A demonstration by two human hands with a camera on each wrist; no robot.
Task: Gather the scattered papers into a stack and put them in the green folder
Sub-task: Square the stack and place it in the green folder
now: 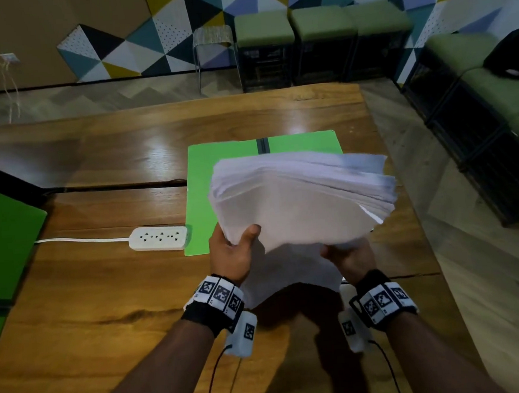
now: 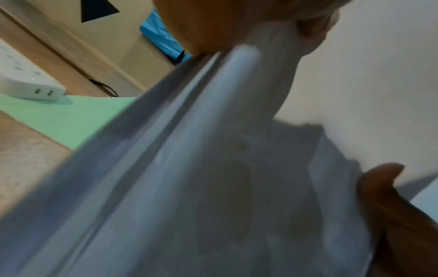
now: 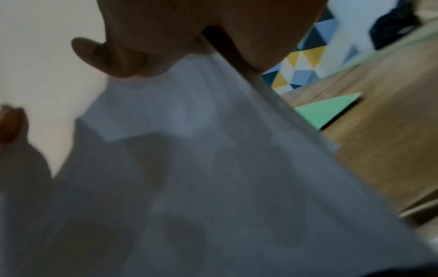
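A thick stack of white papers is held tilted in the air above the table, over the near right part of the green folder. My left hand grips its near left corner, thumb on top. My right hand holds the near right edge. The folder lies flat on the wooden table, a dark band at its far edge. In the left wrist view the paper stack fills the frame, blurred, with the folder below. In the right wrist view the papers hide most; a folder corner shows.
A white power strip with its cord lies just left of the folder. A second green folder sits at the table's left edge. Green stools and dark crates stand beyond the table and along the right.
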